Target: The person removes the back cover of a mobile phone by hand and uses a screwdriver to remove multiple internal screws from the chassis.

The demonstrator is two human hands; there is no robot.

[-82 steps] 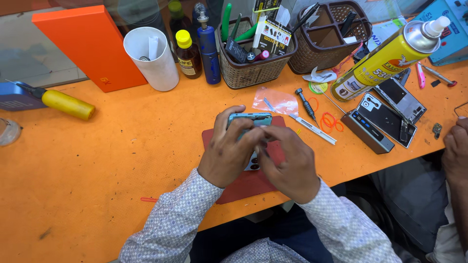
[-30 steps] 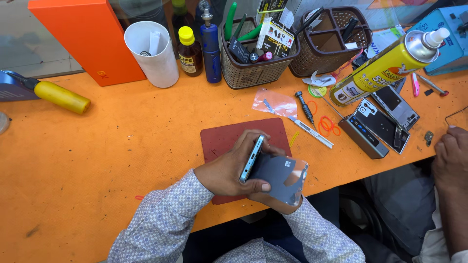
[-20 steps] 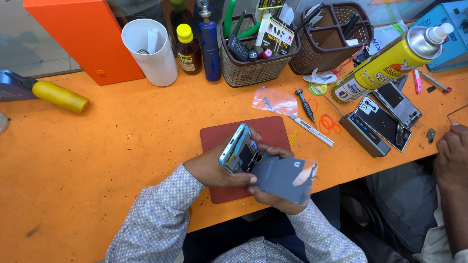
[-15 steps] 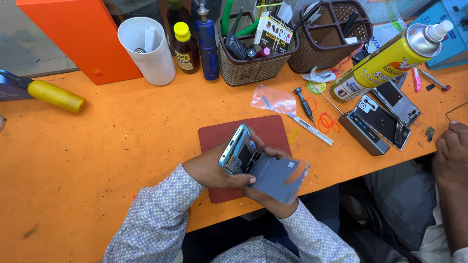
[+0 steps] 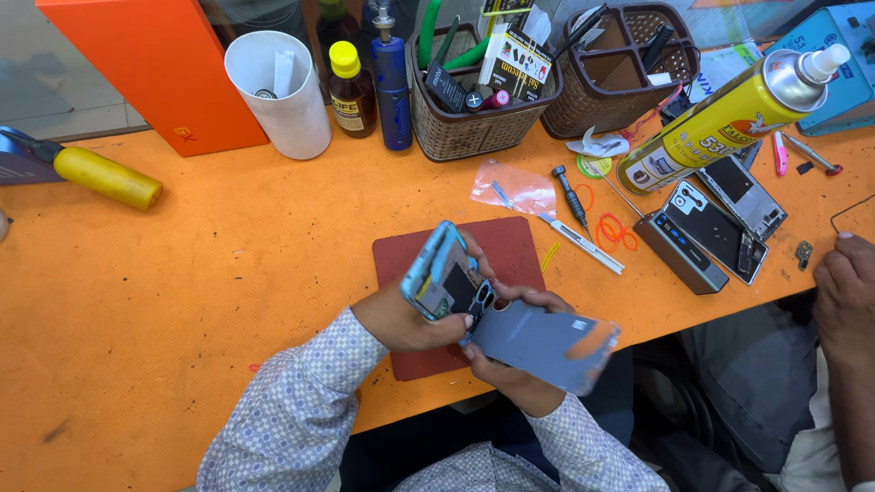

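Orange bench – L hand (image 5: 406, 319) fingers grip opened phone (image 5: 444, 278), R hand (image 5: 510, 369) fingers pinch flat grey back cover (image 5: 542, 344).

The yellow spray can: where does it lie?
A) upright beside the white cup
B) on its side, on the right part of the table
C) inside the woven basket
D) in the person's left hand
B: the yellow spray can lies tilted on the orange table, right of the brown baskets.

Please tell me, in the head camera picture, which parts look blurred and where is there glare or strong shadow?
Head view: the grey back cover in the right hand is smeared by motion blur; the opened phone in the left hand is sharper. The yellow spray can shows a soft highlight. Light is even; shadows on the orange table are faint.
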